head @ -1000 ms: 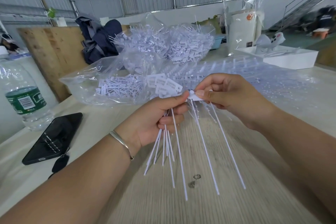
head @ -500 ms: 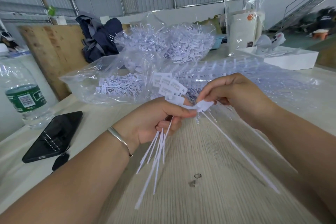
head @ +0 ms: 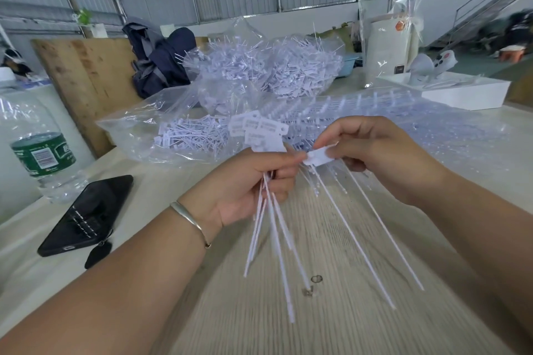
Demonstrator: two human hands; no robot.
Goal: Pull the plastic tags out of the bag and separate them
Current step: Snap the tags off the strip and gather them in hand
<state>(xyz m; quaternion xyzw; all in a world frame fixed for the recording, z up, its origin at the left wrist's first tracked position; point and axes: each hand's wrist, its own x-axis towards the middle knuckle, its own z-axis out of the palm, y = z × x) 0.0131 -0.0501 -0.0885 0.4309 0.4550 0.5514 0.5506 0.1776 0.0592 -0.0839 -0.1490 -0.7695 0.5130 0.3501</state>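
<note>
Left grip (head: 248,184) around tags (head: 259,132), heads above.

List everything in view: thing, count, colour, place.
table: one, pale wood grain, under everything
bags: several, clear, mid table, holding white tags
tag bundle: one, white, in left hand, tails hanging down
pulled tags: about two, white, in right hand
phone: one, black, left of the arms
bottle: one, clear with green label, far left
backpack: one, dark blue, behind bags
tray: one, white, far right
bracelet: one, silver, left wrist
left hand: grips bundle
right hand: pinches pulled tags
</note>
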